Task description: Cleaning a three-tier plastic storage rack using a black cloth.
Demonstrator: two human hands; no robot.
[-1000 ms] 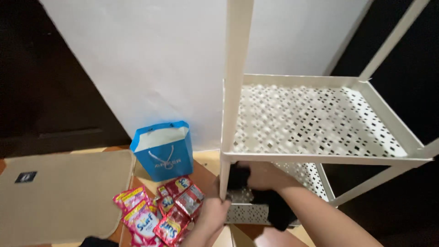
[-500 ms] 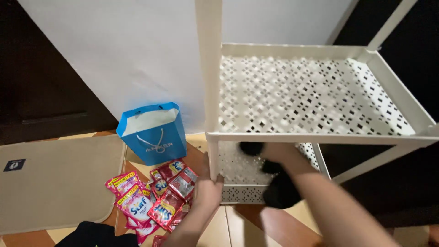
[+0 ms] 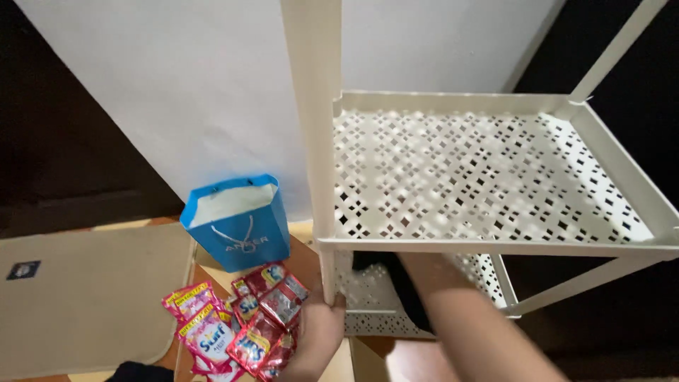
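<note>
A white metal rack has a perforated upper shelf (image 3: 495, 170) and a lower shelf (image 3: 368, 297) beneath it. My left hand (image 3: 322, 325) is closed around the bottom of the rack's front post (image 3: 317, 141). My right forearm (image 3: 467, 325) reaches under the upper shelf toward the lower one. The upper shelf's front rim hides the right hand itself. A black cloth-like thing (image 3: 404, 291) lies on the lower shelf beside that wrist. Whether the hand grips it does not show.
A blue paper bag (image 3: 237, 223) stands open on the floor by the white wall. Several red and pink sachets (image 3: 237, 325) lie in front of it on a brown board. A beige mat (image 3: 85, 297) covers the floor at the left.
The view has drawn closer to the rack. My right hand has slid further under the upper shelf and out of sight. My left hand has risen onto the post.
</note>
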